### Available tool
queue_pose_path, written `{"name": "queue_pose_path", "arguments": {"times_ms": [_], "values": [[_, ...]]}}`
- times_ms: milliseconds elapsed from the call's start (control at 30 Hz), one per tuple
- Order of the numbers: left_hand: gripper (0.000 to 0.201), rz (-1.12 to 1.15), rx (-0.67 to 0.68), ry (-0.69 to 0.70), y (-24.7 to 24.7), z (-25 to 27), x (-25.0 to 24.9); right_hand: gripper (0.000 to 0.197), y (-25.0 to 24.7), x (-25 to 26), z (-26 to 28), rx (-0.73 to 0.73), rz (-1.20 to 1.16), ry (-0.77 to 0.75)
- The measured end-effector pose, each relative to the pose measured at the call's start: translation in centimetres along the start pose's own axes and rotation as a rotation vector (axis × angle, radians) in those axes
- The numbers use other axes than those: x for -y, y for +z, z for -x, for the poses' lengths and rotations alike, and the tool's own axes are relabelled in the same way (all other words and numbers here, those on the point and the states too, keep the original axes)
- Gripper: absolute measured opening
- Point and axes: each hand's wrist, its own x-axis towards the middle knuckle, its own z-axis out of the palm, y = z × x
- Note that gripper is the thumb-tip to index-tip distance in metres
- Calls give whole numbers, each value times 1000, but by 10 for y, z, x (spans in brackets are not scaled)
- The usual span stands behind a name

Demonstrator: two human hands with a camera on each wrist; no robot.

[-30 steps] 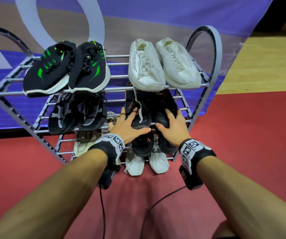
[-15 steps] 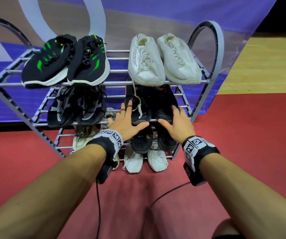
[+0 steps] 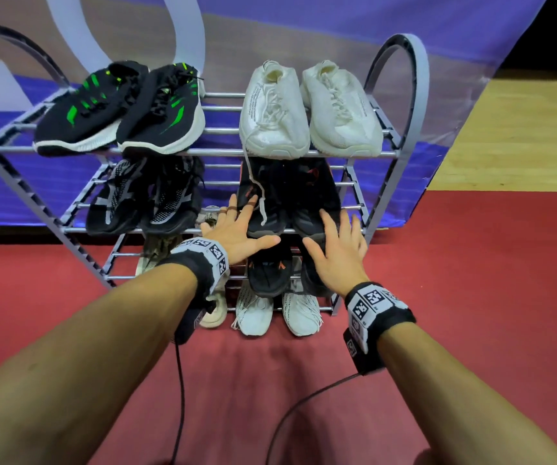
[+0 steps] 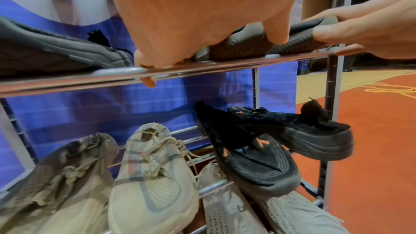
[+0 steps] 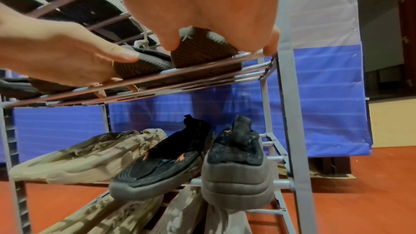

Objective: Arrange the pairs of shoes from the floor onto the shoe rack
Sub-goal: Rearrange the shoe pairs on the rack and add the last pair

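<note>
A grey metal shoe rack (image 3: 416, 95) holds pairs on every tier. On the second tier's right side lies a black pair with red marks (image 3: 314, 196). My left hand (image 3: 236, 229) rests flat on the left shoe's toe, fingers straight, thumb against the front of its sole (image 4: 236, 49). My right hand (image 3: 337, 245) lies flat on the right shoe's toe (image 5: 202, 54) in the same way. A white lace (image 3: 260, 199) hangs from the tier above over the left black shoe.
Black-green sneakers (image 3: 119, 112) and white sneakers (image 3: 307, 109) fill the top tier. Black-grey sneakers (image 3: 142, 199) sit beside my left hand. Beige (image 4: 146, 175) and black-orange (image 4: 254, 149) pairs are below, white ones (image 3: 277, 310) lowest. Two cables (image 3: 179, 397) trail over the red floor.
Both hands have stayed on the black pair and nudged it slightly back on the tier. Their fingers now lie straighter and flatter on the toes.
</note>
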Motion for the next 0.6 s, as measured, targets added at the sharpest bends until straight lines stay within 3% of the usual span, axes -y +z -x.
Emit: {"name": "queue_pose_path", "arguments": {"times_ms": [167, 433, 600], "values": [[96, -32, -32, 1, 5, 3, -1, 68, 10, 5, 5, -22, -44, 26], [97, -51, -40, -30, 3, 3, -1, 71, 38, 21, 3, -294, -241, 109], [96, -61, -36, -55, 4, 1, -2, 71, 43, 26, 0, -347, -261, 150]]}}
